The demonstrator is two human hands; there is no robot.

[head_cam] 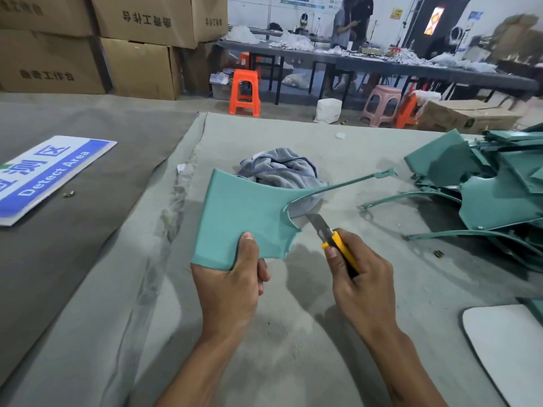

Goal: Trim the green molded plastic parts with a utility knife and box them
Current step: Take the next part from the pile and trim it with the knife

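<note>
Left hand [232, 284] grips the green part [245, 218] at its near bottom edge, thumb on top & fingers curled under, so the panel stands up and away from the palm, held above the grey table cover [88, 304] w/ its thin strip arcing off to the right. Right hand [360, 274] is wrapped round the yellow utility knife [335, 242], blade tip at the part's curved right-edge notch, just right of the left thumb. Pile of green parts [493, 186] sits far right; grey rag [282, 168] lies behind the held part.

Teal-green plastic part [244, 212], yellow-and-black utility knife [338, 245], grey cloth [279, 168].
</note>
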